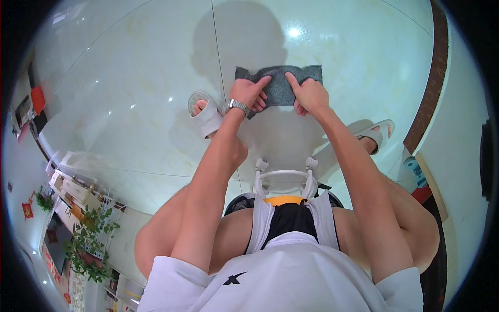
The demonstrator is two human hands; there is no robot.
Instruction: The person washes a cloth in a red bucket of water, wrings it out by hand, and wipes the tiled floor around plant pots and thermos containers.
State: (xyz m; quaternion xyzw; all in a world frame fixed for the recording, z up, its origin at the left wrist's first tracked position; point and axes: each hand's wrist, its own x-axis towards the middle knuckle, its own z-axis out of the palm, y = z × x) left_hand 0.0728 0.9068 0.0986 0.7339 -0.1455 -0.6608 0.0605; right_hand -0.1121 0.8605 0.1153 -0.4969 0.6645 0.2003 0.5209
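Note:
A dark grey piece of cloth (280,89), roughly rectangular with a wavy top edge, is held up between my two hands over the tiled floor. My left hand (249,93), with a metal watch (238,107) on its wrist, pinches the cloth's left part, thumb on top and fingers curled underneath. Gripping the right part the same way is my right hand (308,94), its thumb pointing up and inward. Both thumbs lie on the near face of the cloth. A lower left corner of it hangs down beside my left fingers.
I sit on a low white stool or chair with casters (283,174). Grey sandals are on my feet, the left sandal (206,115) and the right sandal (382,136). A leafy potted plant (91,239) and shelving stand at the left; a wall with a brown border strip (429,78) runs along the right.

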